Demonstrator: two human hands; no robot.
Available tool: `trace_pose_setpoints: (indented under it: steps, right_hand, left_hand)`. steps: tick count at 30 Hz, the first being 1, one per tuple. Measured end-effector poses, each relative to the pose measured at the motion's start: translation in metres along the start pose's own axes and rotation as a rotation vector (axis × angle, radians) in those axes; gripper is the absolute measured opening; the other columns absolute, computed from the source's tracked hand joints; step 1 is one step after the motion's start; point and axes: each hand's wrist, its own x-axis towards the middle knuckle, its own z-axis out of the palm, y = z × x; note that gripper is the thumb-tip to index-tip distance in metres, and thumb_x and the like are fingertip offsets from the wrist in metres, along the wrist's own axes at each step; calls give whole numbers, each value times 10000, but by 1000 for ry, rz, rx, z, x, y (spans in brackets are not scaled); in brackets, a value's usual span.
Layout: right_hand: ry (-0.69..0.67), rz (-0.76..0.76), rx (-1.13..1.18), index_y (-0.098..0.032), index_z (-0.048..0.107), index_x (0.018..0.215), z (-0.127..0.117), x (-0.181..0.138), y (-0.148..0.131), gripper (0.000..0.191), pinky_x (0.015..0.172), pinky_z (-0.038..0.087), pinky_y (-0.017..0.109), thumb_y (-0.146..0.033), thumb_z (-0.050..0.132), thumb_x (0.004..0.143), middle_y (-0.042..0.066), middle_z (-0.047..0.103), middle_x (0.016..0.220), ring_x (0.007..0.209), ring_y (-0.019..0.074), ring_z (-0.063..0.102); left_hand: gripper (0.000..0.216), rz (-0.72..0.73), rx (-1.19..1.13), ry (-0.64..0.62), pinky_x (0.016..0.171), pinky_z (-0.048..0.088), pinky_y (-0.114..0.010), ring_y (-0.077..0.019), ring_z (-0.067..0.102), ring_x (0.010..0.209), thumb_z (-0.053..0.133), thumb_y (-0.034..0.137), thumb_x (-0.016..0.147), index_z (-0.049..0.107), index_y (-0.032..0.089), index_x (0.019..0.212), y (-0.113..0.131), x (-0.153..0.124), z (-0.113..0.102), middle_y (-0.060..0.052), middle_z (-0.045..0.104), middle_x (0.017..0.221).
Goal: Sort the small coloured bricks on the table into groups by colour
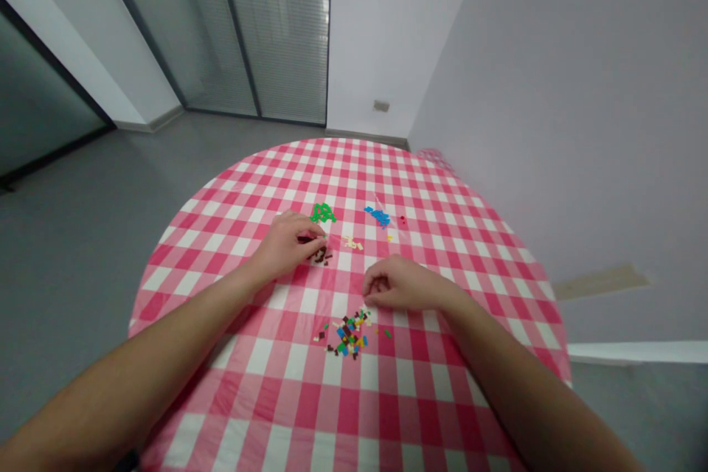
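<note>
My left hand (290, 243) is over the dark brown bricks (320, 257), thumb and forefinger pinched; a speck of green shows at the fingertips. My right hand (403, 284) is curled with its fingertips together, just above the far edge of a mixed pile of small toy bricks (349, 335). Anything in that pinch is too small to make out. Beyond my left hand are green bricks (322, 212). Cream bricks (352, 243) lie between the hands. Farther right are blue bricks (378, 217), a few red pieces (403, 220) and yellow pieces (389, 239).
A red-and-white checked cloth (354, 169) covers the round table. Behind it stand a glass partition (276, 29) and a white wall (387, 29) with a socket plate (381, 106). Another wall (580, 125) runs close along the right side.
</note>
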Motion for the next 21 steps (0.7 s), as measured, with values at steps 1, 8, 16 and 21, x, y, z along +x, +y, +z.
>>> trace_pose_setpoints:
  steps: [1, 8, 16, 21]
  right_hand:
    - [-72, 36, -58, -173, 705, 795, -4, -5, -3, 62, 535, 398, 216, -201, 683, 745, 2, 665, 676, 591, 112, 579]
    - [-222, 200, -400, -186, 647, 594, 2, -17, -20, 126, 461, 273, 251, -195, 772, 613, -20, 587, 540, 457, 91, 450]
    - [-130, 145, -434, -179, 604, 590, -1, -19, -25, 110, 467, 265, 262, -95, 612, 661, 3, 599, 572, 490, 102, 465]
    - [46, 173, -408, -171, 661, 676, -7, -11, -14, 88, 512, 309, 257, -115, 610, 721, 25, 661, 645, 548, 116, 522]
  left_hand:
    - [131, -74, 23, 57, 836, 442, -377, -222, 618, 867, 669, 324, 826, 721, 207, 800, -7, 3, -1, -47, 735, 852]
    - [240, -405, 110, 169, 736, 440, -327, -249, 640, 877, 654, 411, 772, 752, 204, 843, -39, 18, -1, -49, 743, 873]
    - [183, -472, 186, 53, 701, 405, -356, -270, 648, 819, 666, 385, 724, 775, 254, 791, -36, 22, -1, -21, 747, 781]
    - [217, -480, 166, 33, 706, 424, -345, -270, 659, 854, 617, 375, 745, 781, 255, 821, -37, 21, -1, -19, 756, 792]
